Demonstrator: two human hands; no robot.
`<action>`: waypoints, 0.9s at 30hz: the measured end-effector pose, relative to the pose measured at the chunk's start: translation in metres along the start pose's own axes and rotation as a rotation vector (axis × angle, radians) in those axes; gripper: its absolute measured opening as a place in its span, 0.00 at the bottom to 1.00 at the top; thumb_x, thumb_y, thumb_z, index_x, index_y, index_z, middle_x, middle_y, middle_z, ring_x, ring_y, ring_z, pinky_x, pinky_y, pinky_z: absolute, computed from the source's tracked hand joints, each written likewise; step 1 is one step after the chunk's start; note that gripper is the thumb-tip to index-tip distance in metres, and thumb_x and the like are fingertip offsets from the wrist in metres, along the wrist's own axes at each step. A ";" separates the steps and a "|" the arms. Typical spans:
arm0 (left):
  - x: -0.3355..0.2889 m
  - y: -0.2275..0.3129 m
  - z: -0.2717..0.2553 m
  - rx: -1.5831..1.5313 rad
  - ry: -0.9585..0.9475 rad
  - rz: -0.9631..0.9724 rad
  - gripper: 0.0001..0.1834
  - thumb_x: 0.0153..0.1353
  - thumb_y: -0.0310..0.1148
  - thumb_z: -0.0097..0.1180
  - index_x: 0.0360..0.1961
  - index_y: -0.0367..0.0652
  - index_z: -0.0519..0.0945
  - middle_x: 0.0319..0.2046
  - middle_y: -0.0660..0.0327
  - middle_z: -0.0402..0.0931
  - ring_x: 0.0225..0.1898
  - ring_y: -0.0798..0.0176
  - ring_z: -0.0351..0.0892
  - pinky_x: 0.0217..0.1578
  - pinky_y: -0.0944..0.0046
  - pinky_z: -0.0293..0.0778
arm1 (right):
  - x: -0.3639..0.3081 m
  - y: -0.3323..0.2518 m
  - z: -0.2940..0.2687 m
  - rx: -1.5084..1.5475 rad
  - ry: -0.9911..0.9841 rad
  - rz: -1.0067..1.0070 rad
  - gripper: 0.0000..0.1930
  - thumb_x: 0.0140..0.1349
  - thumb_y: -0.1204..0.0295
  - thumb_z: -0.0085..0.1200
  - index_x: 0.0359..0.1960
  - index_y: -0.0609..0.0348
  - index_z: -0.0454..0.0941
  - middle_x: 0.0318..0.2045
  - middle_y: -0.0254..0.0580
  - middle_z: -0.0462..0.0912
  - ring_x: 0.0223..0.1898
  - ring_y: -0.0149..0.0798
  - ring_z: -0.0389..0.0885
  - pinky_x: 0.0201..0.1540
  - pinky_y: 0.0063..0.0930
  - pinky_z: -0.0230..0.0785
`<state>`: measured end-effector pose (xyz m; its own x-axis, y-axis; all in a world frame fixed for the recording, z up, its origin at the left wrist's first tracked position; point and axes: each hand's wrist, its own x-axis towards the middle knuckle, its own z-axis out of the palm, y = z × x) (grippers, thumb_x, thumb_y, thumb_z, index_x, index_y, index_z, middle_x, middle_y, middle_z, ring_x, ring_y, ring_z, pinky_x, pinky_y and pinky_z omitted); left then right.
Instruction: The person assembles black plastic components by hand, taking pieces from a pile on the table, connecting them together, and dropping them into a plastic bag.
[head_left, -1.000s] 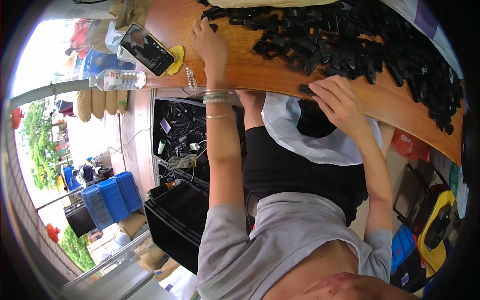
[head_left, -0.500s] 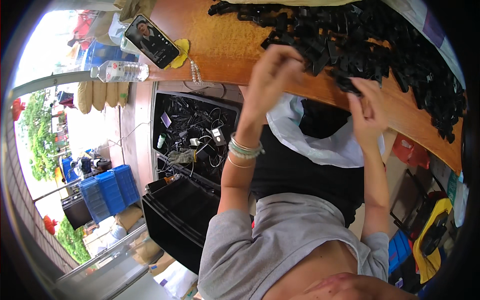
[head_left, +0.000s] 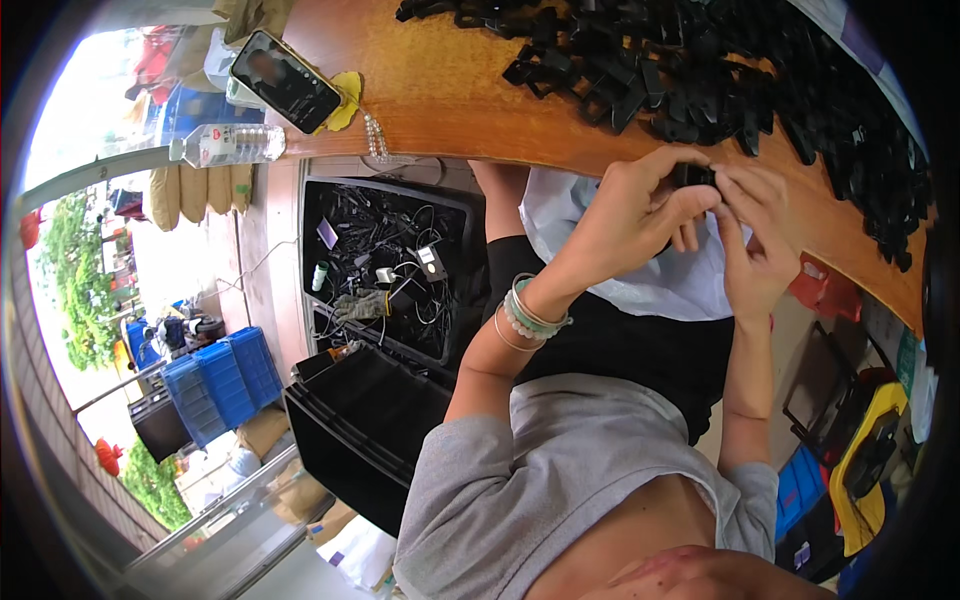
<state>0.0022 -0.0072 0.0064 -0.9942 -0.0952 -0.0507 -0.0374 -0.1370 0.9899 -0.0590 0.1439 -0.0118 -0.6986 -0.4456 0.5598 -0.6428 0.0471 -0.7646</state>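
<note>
Fingertips of both hands pinch one small black plastic clip [head_left: 693, 176] | left hand [head_left: 630, 215] below-left | right hand [head_left: 752, 235] beneath, thumb touching | orange wooden table's [head_left: 450, 90] edge

Bare wooden table [head_left: 450, 90] lies open left of the hands; the black parts heap [head_left: 760, 80] crowds the far right.

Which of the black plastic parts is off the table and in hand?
The one black part pinched between left hand and right hand, over the white bag; the others lie heaped on the wooden table.
</note>
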 end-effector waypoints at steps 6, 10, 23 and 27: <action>-0.005 -0.012 0.015 0.267 0.016 0.253 0.19 0.60 0.19 0.50 0.53 0.32 0.67 0.29 0.57 0.77 0.25 0.68 0.80 0.27 0.71 0.76 | -0.009 -0.001 0.000 0.414 0.103 0.385 0.15 0.56 0.85 0.51 0.46 0.69 0.76 0.48 0.47 0.75 0.45 0.38 0.74 0.49 0.24 0.64; -0.011 -0.023 0.029 0.261 0.101 0.224 0.15 0.60 0.22 0.49 0.49 0.33 0.68 0.33 0.50 0.76 0.20 0.64 0.78 0.25 0.66 0.74 | -0.020 0.001 0.001 0.306 0.094 0.355 0.15 0.55 0.84 0.53 0.46 0.69 0.77 0.40 0.44 0.76 0.41 0.35 0.74 0.45 0.23 0.65; 0.031 -0.014 -0.062 0.595 0.373 0.216 0.06 0.58 0.22 0.53 0.35 0.33 0.80 0.25 0.59 0.76 0.21 0.69 0.73 0.23 0.71 0.69 | 0.022 0.025 0.035 -0.612 0.008 0.003 0.10 0.50 0.77 0.59 0.36 0.59 0.80 0.26 0.38 0.70 0.31 0.42 0.71 0.35 0.32 0.62; 0.039 -0.019 -0.050 1.092 0.358 0.407 0.10 0.49 0.33 0.65 0.27 0.36 0.82 0.21 0.57 0.73 0.21 0.59 0.73 0.24 0.63 0.69 | 0.014 0.030 0.046 -0.631 0.021 0.002 0.13 0.45 0.77 0.60 0.36 0.59 0.77 0.31 0.38 0.70 0.37 0.43 0.69 0.38 0.36 0.60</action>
<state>-0.0309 -0.0573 -0.0206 -0.8753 -0.2282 0.4264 0.0332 0.8512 0.5237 -0.0731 0.0978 -0.0416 -0.7017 -0.4278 0.5698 -0.6988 0.5690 -0.4334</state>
